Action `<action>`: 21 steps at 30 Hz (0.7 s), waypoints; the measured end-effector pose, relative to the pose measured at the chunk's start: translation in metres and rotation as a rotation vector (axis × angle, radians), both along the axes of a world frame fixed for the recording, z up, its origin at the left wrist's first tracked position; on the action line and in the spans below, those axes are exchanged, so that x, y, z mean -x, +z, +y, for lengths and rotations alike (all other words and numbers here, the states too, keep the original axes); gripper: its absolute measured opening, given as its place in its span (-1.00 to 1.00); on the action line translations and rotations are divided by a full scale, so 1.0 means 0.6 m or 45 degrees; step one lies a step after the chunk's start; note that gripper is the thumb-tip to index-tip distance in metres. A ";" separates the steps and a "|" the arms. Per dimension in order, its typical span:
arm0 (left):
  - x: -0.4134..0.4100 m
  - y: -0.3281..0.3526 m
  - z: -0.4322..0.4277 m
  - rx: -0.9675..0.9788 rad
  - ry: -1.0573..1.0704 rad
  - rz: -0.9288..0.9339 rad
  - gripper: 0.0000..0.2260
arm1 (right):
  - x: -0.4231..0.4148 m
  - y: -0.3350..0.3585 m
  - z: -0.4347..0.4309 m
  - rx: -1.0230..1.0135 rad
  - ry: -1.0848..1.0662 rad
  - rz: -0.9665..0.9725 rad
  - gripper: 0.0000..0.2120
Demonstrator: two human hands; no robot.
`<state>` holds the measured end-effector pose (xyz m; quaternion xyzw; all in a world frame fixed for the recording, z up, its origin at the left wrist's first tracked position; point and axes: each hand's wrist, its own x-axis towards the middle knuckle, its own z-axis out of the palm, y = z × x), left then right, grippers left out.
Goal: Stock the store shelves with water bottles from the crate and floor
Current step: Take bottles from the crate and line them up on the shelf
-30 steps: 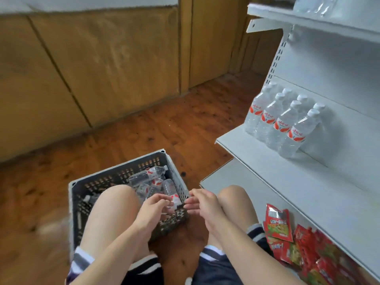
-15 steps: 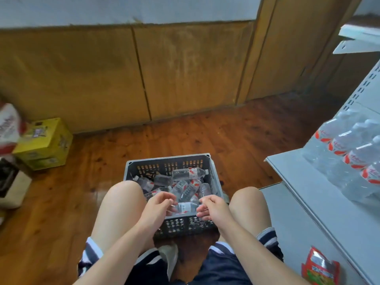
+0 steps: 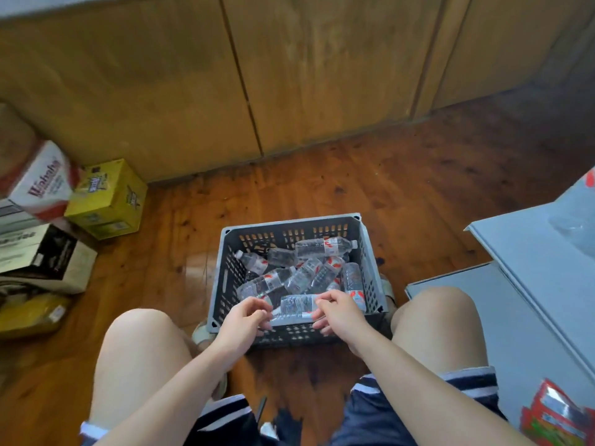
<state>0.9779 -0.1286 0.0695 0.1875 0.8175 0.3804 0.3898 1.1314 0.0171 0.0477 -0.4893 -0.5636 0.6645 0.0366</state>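
Note:
A grey plastic crate (image 3: pixel 370 252) stands on the wooden floor between my knees and holds several clear water bottles with red labels. One water bottle (image 3: pixel 296 304) lies along the near rim. My left hand (image 3: pixel 243 321) pinches its left end with curled fingers. My right hand (image 3: pixel 339 313) wraps its right end, thumb on top. More bottles (image 3: pixel 325 246) lie jumbled deeper in the crate. At the right edge, the white store shelf (image 3: pixel 521 252) shows a blurred bottle (image 3: pixel 576 220) standing on it.
Cardboard boxes are stacked at the left: a yellow one (image 3: pixel 108 199), a white and red one (image 3: pixel 40 183), a dark one (image 3: pixel 42 255). Red snack packets (image 3: pixel 557 416) lie on the shelf's bottom board (image 3: pixel 467 284). Wooden wall panels stand behind the crate.
The view has swung left, from the shelf with its row of bottles to the crate and the boxes. My hands stayed at the crate's near rim and spread slightly apart along the bottle.

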 end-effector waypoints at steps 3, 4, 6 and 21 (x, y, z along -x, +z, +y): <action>0.028 -0.044 0.003 0.076 0.013 -0.070 -0.80 | 0.022 -0.032 0.026 0.004 -0.013 -0.077 -0.87; 0.040 -0.059 0.006 0.099 0.011 -0.099 -0.81 | 0.031 -0.043 0.035 0.007 -0.021 -0.104 -0.88; 0.063 -0.086 0.017 0.145 0.001 -0.135 -0.82 | 0.049 -0.067 0.054 0.006 -0.020 -0.153 -0.90; 0.225 -0.376 0.191 0.659 -0.363 -0.133 -0.76 | 0.151 -0.354 0.226 -0.415 0.841 -0.860 -0.64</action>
